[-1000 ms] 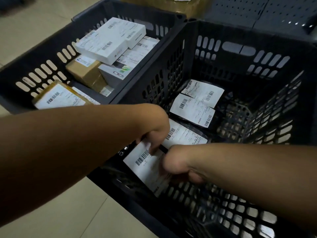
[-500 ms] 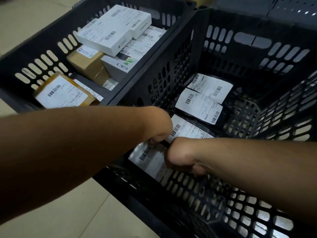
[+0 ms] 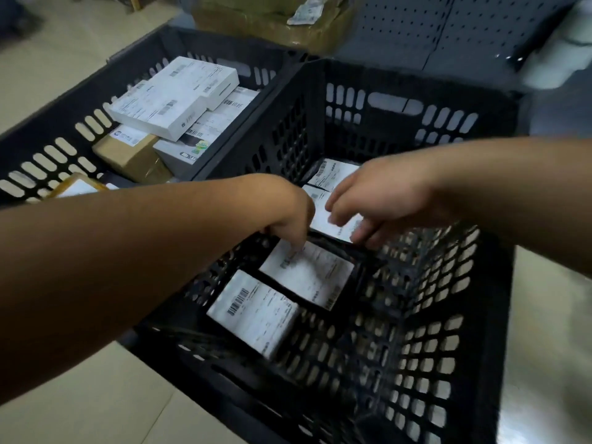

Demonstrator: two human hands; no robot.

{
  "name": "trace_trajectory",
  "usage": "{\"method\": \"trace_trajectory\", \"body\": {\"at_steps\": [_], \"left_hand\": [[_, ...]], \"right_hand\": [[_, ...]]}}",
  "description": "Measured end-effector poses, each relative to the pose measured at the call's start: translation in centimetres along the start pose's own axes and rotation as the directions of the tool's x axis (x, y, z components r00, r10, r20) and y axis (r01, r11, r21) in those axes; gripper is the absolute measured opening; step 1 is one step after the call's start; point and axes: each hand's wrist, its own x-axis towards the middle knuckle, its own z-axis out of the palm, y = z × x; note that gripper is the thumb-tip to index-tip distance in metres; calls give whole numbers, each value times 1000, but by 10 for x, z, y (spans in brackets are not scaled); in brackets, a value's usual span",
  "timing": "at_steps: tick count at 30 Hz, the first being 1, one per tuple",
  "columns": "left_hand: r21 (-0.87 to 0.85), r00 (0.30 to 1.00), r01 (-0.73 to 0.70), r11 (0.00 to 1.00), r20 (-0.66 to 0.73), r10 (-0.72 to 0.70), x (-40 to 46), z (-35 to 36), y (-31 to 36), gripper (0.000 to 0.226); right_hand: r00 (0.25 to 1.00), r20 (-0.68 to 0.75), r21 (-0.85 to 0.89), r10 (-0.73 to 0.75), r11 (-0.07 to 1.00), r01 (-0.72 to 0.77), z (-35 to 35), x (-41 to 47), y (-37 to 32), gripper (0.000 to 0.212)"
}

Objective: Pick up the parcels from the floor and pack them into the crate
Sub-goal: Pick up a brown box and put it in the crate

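Black plastic crate (image 3: pixel 480 283) is filling mid-frame, four labelled parcels lying inside. Your left hand (image 3: pixel 288 216) is touching the second parcel (image 3: pixel 307 274) with downturned fingers; your right hand (image 3: pixel 381 203) is hovering, fingers loose, holding nothing.

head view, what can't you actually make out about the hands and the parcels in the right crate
- Left hand: fingertips motion-blurred over a parcel label; grip or mere touch unclear.
- Right hand: blurred fingers hide part of a label; contact unclear.
- Label text: too small and smeared to read.
- Far parcel: mostly behind the right hand.
- Right crate: near rim cut off by the bottom edge.
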Motion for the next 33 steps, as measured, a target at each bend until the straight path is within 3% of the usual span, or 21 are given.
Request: {"method": "trace_trajectory", "body": {"at_steps": [2,9,13,16,20,24,27,31,33], "left_hand": [[-34,993,4,999,-117,-8,-6,-13,12,28],[-129,934,-29,991,-357,-19,-17,-62,47,43],[-322,763,-136,937,-637,-108,-28,-93,79,33],[-441,619,-328,835,-768,-162,-39,-117,120,36],[-404,533,-493,771,-840,-99,-45,-140,184,33],[-450,607,-557,698,-794,-27,-34,-151,240,32],[-519,703,-538,664,-711,14,-26,-156,282,35],[-548,781,-527,650,-615,114,-14,-157,335,42],[-624,826,-503,598,-550,122,-3,-155,360,44]], "right_hand": [[994,-91,95,-59,993,67,-24,-20,9,31],[886,-444,363,-136,876,316,-89,-92,71,17],[781,-622,399,-59,834,382,-127,-133,132,21],[736,-671,480,95,811,334,-151,-159,186,33],[693,-667,574,273,781,245,-171,-181,255,40],[667,-643,616,376,771,159,-184,-193,308,42],[659,-623,632,422,768,106,-189,-195,339,45],[656,-591,650,468,759,44,-195,-193,374,49],[651,-584,647,485,762,13,-198,-191,389,49]]}}
